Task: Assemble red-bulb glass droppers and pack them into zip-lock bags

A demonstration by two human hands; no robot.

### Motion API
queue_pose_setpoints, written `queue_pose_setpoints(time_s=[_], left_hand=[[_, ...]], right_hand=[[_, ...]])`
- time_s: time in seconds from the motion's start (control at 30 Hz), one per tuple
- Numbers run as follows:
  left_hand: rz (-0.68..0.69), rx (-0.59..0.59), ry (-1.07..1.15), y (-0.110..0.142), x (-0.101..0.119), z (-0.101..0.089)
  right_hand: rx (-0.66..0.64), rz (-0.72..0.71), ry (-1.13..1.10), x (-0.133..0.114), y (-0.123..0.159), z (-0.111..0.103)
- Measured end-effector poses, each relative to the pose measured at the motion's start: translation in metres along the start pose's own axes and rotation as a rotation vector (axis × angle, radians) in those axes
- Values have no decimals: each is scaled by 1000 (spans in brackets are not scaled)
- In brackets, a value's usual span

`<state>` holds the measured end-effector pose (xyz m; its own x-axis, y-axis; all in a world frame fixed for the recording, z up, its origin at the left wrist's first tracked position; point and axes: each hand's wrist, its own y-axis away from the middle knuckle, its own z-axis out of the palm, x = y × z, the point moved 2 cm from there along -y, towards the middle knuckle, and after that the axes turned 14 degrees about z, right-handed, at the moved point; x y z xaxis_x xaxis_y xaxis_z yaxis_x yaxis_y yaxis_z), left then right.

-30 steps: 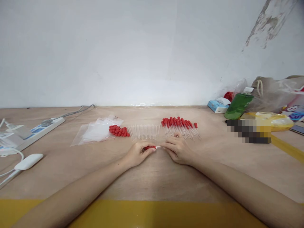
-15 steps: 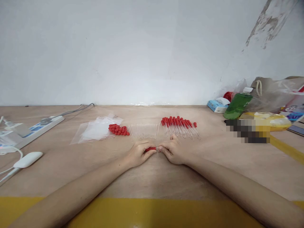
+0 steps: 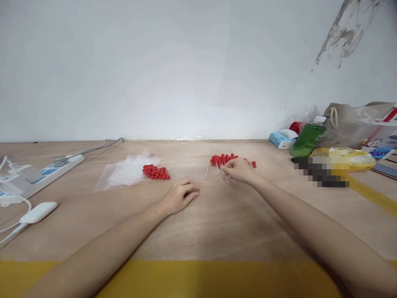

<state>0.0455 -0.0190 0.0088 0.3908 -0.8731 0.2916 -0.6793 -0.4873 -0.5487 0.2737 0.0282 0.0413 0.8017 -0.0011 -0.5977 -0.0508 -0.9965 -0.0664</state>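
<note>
My left hand (image 3: 181, 196) rests on the table with its thumb and fingers apart, nothing between them. Just beyond it lies a row of clear thin glass tubes (image 3: 189, 173). Left of that row is a heap of red rubber bulbs (image 3: 155, 171). My right hand (image 3: 239, 170) is over the group of red-topped droppers (image 3: 223, 159), thumb and fingertips pinched on a dropper there. That hand covers part of the group, and the pinched dropper is mostly hidden among the others.
Clear plastic bags (image 3: 124, 171) lie left of the bulbs. At far left are a white power strip (image 3: 46, 176) and a white plug-like device (image 3: 39, 212) with cable. On the right stand a tissue pack (image 3: 281, 140), a green bottle (image 3: 308, 138) and a yellow packet (image 3: 356, 159).
My right hand has moved right and away from me to the droppers. My left hand no longer holds the red bulb it gripped, and its fingers have opened.
</note>
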Motion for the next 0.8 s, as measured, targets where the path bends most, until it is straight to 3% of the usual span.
queue_pose_setpoints(time_s=[0.17,0.3,0.43,0.57,0.67,0.8], left_hand=[[-24,-22,1,0,0,0],[-22,-32,-10,0,-2,0],[-37,-48,1,-1,-2,0],[-39,-54,9,-3,-1,1],[-25,-50,-39,-2,-2,3],[-77,155,-362,-1,-13,-11]], right_hand=[[219,179,129,-6,-28,4],[223,249,217,-3,-33,15],[261,196,261,-6,-29,24],[181,145,317,-23,-26,40],[103,199,368,-38,-29,49],[-32,278,402,-50,-39,53]])
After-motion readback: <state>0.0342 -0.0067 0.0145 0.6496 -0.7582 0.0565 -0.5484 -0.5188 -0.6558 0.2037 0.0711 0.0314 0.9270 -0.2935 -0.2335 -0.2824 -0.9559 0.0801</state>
